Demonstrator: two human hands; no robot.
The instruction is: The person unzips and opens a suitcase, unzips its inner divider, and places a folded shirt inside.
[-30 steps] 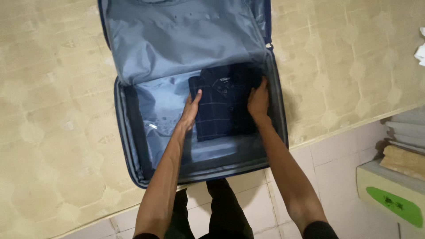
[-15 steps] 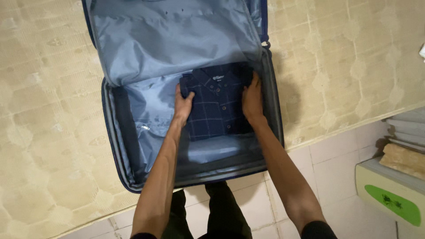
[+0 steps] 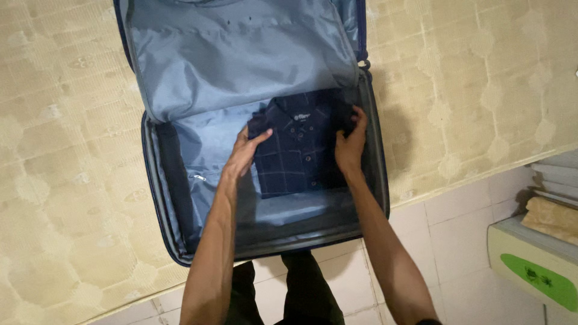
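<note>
— Seen from above: open suitcase (image 3: 180, 198) lying on a pale patterned mattress (image 3: 66, 150), lid flung back, blue lining. Inside, a folded dark checked shirt (image 3: 298, 153), pushed toward the right wall of the case, collar toward the hinge.

— And the hands?

— Both on the shirt, one at each long edge. Left hand (image 3: 244, 153) flat against the left edge, fingers loosely spread and pointing up toward the collar, not closed round anything. Right hand (image 3: 351, 144) at the upper right corner, fingers curled and pinching the cloth there.

— Which way does the shirt run?

— Long axis from collar at the far end down toward the body, lying straight between the two hands. Right hand gripping, left only touching. Empty lining to the left of the shirt.

— Different from half a second ago?

— Right hand then pressed flat on the right edge; now lifted into a pinch at the corner. Left hand has slid lower and turned, fingers angled across the edge. Shirt in nearly the same spot.

— Elsewhere?

— Tiled floor (image 3: 457, 229) at lower right, a white bin with a green patch (image 3: 533, 265).
</note>
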